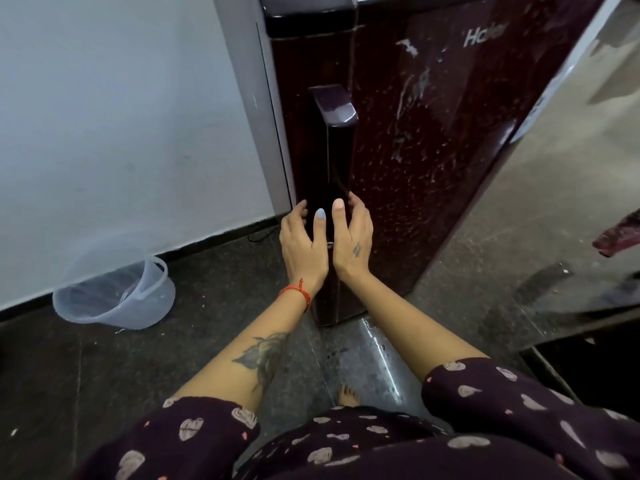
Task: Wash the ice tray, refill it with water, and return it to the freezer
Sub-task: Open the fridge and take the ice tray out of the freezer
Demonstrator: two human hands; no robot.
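A dark maroon fridge [415, 140] stands in front of me with its door closed. A long vertical handle [334, 140] runs down the door's left edge. My left hand [303, 242] and my right hand [351, 237] are side by side just in front of the handle's lower end, fingers loosely curved toward it. Neither hand holds anything, and I cannot tell whether the fingertips touch the handle. No ice tray is in view.
A translucent plastic bucket [114, 292] lies tipped on the dark stone floor at the left, near the pale wall [121, 133]. A wet shiny patch of floor [367, 362] lies below the fridge, by my bare foot [348, 396]. A mirrored surface [571, 202] is at the right.
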